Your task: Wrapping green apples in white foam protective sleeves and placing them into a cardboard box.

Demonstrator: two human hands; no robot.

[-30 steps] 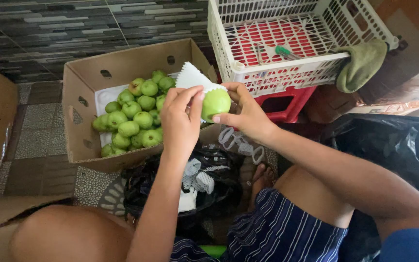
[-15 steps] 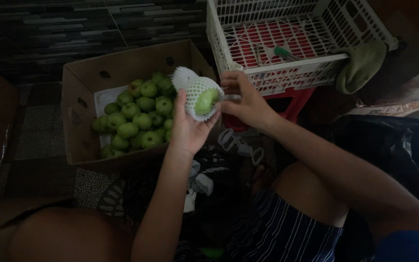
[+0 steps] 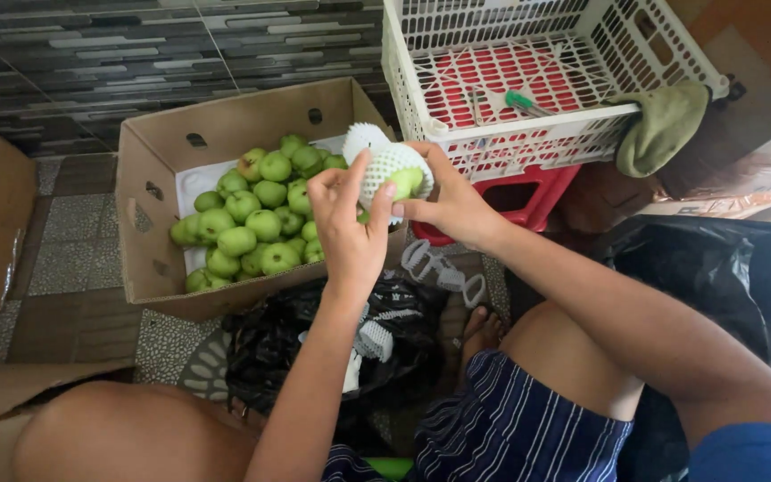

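Foam net (image 3: 384,163) now drawn further over green fruit (image 3: 406,181); left hand (image 3: 348,228) and right hand (image 3: 451,203) closed on both. Step: sleeving. Next, likely: seat net fully.

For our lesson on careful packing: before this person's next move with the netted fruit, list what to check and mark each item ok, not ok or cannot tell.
1. Fruit held by both hands: left hand and right hand both grip it: ok.
2. White foam net fully covers the fruit: green skin shows at one side: not ok.
3. Net untorn: cannot tell.
4. White basket has room: only small tools lie inside: ok.
5. Cardboard box of green fruit within reach: beside the left hand: ok.
6. Spare nets in the black bag: white pieces show: ok.
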